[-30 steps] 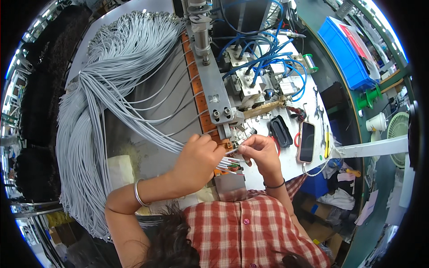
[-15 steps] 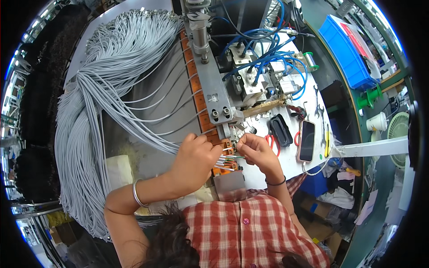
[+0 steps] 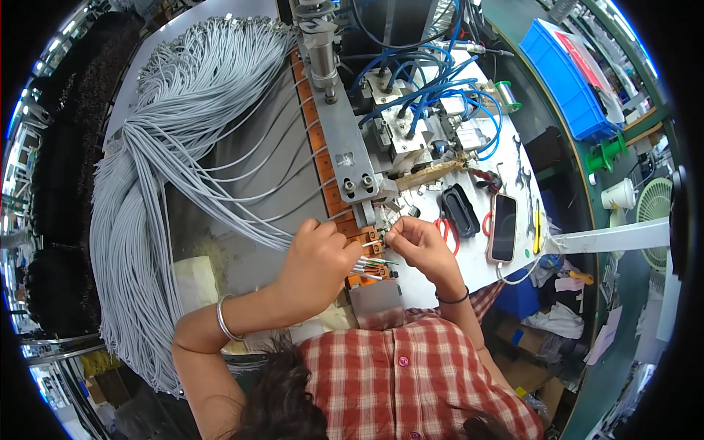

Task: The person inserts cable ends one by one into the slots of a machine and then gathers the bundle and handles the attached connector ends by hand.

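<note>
My left hand is closed round the ends of several grey cables, beside the orange fixture strip. Out past its fingers fan thin stripped wires, some white and some green. Just to the right, my right hand pinches thumb against forefinger close to the wire tips; whatever is between them is too small to make out. Under the wires sits the strip's near end, with small orange blocks. A grey metal press bar stands over the strip just beyond my hands.
A large bundle of grey cables covers the table's left side. Right of the press are blue air hoses, a black open case, red-handled scissors, a phone, wrenches and a yellow-handled tool.
My right hand has shifted very slightly left, its pinch kept. The wires past my left hand lie a little differently. My left hand stays nearly in place.
</note>
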The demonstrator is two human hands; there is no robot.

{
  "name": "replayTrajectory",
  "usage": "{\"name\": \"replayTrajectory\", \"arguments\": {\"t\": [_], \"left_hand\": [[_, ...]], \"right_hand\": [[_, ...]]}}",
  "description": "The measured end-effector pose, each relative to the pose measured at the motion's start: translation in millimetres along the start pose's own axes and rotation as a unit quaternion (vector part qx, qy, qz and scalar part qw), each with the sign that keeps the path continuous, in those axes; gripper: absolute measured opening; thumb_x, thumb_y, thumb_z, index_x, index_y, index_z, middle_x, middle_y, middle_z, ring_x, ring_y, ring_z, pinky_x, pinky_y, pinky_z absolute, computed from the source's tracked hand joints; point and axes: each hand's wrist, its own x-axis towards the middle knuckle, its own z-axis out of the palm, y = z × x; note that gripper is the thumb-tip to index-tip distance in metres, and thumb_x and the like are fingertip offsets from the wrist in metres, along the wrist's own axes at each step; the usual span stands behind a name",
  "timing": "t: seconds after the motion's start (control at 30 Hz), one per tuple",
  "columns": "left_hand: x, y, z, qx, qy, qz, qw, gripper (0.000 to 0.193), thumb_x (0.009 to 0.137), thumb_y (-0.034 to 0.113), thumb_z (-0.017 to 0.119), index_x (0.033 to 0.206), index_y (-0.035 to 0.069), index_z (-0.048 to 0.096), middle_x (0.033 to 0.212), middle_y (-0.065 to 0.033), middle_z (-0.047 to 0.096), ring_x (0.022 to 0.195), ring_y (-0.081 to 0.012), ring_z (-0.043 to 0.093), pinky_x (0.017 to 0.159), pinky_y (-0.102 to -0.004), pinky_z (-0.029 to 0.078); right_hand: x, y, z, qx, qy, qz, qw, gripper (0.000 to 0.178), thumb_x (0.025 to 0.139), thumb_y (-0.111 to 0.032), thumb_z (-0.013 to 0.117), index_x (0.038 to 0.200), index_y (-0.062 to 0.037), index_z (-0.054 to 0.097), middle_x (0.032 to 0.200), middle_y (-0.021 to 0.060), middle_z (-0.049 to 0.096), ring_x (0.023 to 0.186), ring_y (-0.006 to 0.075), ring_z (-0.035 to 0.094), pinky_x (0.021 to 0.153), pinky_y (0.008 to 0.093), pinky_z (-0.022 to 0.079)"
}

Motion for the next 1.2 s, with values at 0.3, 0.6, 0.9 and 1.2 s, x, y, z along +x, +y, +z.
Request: {"name": "replayTrajectory", "arguments": {"t": [0.3, 0.6, 0.9, 1.2], "left_hand": [[0.9, -2.3, -1.1, -0.029, 0.027, -0.014, 0.999, 0.024, 0.055, -0.001, 0.058, 0.078, 0.005, 0.057, 0.069, -0.0071, 0.05, 0.074, -0.0252, 0.048, 0.069, -0.0365, 0.035], [2.0, -0.5, -6.2, -0.038, 0.007, -0.015, 0.999, 0.025, 0.054, -0.003, 0.056, 0.078, 0.004, 0.056, 0.069, -0.0079, 0.05, 0.073, -0.0256, 0.048, 0.067, -0.0363, 0.036], [2.4, -2.9, -4.6, -0.054, 0.002, 0.0, 0.999, 0.023, 0.054, -0.003, 0.056, 0.076, 0.004, 0.055, 0.069, -0.008, 0.049, 0.073, -0.0262, 0.047, 0.066, -0.0367, 0.035], [-0.1, -2.0, 5.1, -0.044, 0.005, 0.02, 0.999, 0.022, 0.054, -0.002, 0.056, 0.074, 0.006, 0.055, 0.068, -0.0071, 0.049, 0.072, -0.0255, 0.048, 0.067, -0.0365, 0.035]], "right_hand": [[-10.8, -7.8, 11.7, 0.083, 0.033, -0.104, 0.991, 0.007, 0.079, -0.002, 0.064, 0.086, -0.001, 0.062, 0.063, -0.0037, 0.055, 0.05, 0.0008, 0.044, 0.043, 0.0153, 0.032], [-11.4, -2.1, 11.9, 0.074, 0.066, -0.079, 0.992, 0.011, 0.081, -0.007, 0.064, 0.086, 0.0025, 0.063, 0.073, 0.001, 0.061, 0.052, 0.0011, 0.047, 0.042, 0.0159, 0.034], [-12.6, -15.5, 8.1, 0.179, -0.047, -0.028, 0.982, 0.006, 0.078, -0.002, 0.065, 0.079, 0.0022, 0.061, 0.067, 0.0023, 0.059, 0.048, 0.0042, 0.048, 0.04, 0.0175, 0.035], [-7.6, 2.0, 3.7, 0.057, 0.032, -0.103, 0.993, 0.005, 0.08, -0.002, 0.062, 0.079, 0.0016, 0.059, 0.068, 0.0035, 0.059, 0.05, 0.0053, 0.049, 0.041, 0.0186, 0.037]]}}
